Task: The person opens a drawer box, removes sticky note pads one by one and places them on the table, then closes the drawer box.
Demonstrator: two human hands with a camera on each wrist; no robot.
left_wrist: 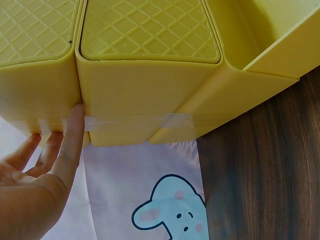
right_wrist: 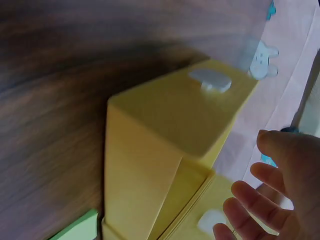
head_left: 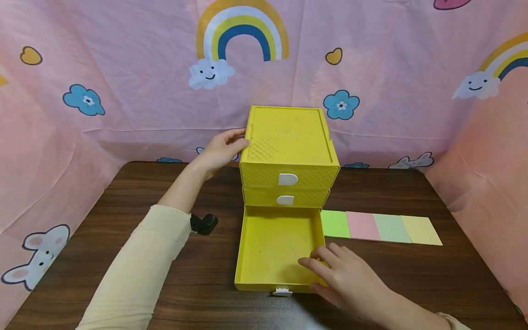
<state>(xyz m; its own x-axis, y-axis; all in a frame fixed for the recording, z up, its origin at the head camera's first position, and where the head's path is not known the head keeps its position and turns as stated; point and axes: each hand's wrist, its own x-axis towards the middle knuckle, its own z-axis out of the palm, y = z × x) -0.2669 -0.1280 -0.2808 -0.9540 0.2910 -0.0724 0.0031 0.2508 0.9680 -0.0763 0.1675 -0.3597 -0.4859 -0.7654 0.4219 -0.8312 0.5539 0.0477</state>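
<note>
A yellow drawer cabinet with white handles stands on the dark wooden table. Its bottom drawer is pulled out and holds nothing; the two drawers above are closed. My left hand rests its fingers against the cabinet's left side near the top, and in the left wrist view its fingertips touch the yellow side wall. Over the front right corner of the pulled-out drawer hovers my right hand, fingers loosely bent around nothing. The right wrist view shows the drawer's white handle beyond these fingers.
Right of the cabinet, several square coloured paper sheets lie in a row: bright green, pink, pale green and pale yellow. A pink patterned cloth hangs behind and at both sides of the table.
</note>
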